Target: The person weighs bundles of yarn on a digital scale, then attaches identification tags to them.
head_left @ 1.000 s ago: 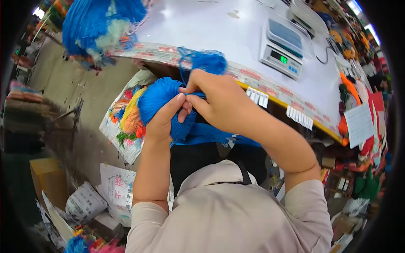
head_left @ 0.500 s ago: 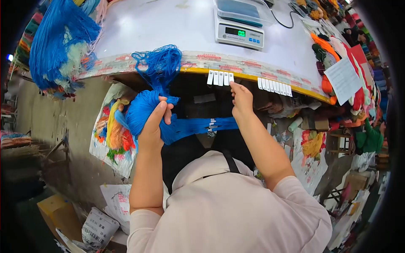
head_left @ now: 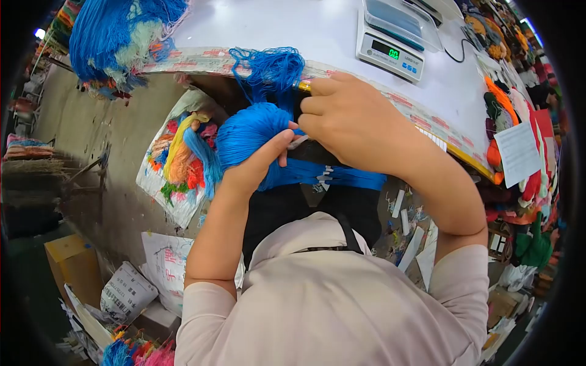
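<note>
A bundled skein of bright blue yarn (head_left: pixel 247 131) is gripped in my left hand (head_left: pixel 261 163), the thumb lying along its right side. My right hand (head_left: pixel 345 116) is curled closed just right of the skein, close to the left fingertips. Between the hands shows a small white label (head_left: pixel 298 143), which the right fingers appear to pinch; their tips are partly hidden. Loose blue strands (head_left: pixel 268 68) run from the skein up over the table edge. More blue yarn (head_left: pixel 357 178), bound with white ties, stretches across my lap.
A digital scale (head_left: pixel 389 53) with a clear tray stands on the white table (head_left: pixel 244 24). White labels (head_left: pixel 432 139) line its yellow edge. A blue hank (head_left: pixel 101 46) hangs over the left side. Mixed yarn lies on a white sack (head_left: pixel 174 210); a paper sheet (head_left: pixel 517 154) sits right.
My right hand has moved from the labels at the table edge leftward to the skein, and a white label now shows between the hands. The view has shifted, too.
</note>
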`<action>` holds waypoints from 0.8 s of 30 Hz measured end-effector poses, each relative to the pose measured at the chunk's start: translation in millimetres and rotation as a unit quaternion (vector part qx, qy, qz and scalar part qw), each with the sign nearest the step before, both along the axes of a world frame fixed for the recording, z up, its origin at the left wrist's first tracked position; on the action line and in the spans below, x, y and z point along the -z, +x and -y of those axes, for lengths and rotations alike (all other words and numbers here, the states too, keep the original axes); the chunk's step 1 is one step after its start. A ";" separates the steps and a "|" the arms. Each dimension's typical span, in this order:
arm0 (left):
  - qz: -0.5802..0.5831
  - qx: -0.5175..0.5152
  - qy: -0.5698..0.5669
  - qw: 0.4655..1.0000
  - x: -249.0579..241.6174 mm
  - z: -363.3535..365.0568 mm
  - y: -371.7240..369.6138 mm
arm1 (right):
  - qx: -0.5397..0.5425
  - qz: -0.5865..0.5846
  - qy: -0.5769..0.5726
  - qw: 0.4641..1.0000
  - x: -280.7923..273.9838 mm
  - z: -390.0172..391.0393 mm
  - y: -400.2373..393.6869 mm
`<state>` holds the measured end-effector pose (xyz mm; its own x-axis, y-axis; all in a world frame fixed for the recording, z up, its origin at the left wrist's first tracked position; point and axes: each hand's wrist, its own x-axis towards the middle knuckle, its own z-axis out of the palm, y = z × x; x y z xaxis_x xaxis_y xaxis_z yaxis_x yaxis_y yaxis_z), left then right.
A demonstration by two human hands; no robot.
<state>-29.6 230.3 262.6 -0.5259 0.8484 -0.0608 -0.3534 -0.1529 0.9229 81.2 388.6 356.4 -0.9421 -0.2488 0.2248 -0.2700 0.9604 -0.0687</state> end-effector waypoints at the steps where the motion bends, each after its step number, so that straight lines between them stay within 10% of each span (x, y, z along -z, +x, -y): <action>1: -0.034 0.020 0.001 0.999 0.5 0.8 0.1 | -0.009 0.024 0.071 0.997 -3.1 3.1 -5.7; 11: 0.007 -0.015 0.001 1.000 -1.7 2.8 -2.6 | 0.041 -0.021 0.059 0.997 21.5 11.3 -18.5; 14: 0.057 -0.045 -0.007 0.997 -3.7 2.9 -1.5 | 0.087 0.040 -0.487 0.868 59.6 14.3 -17.1; 17: 0.058 -0.057 -0.014 0.997 -0.7 3.2 0.7 | 0.134 0.106 -0.604 0.778 65.1 21.4 -10.6; 24: -0.008 -0.052 -0.027 0.998 -1.4 4.2 3.4 | 0.160 -0.029 -0.577 0.801 84.2 23.9 0.9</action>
<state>-26.2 226.1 264.0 -0.6114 0.7854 -0.0960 -0.3236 -0.1375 0.9361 82.1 364.6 272.2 -0.8956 0.4085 0.1765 -0.0572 0.2877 -0.9560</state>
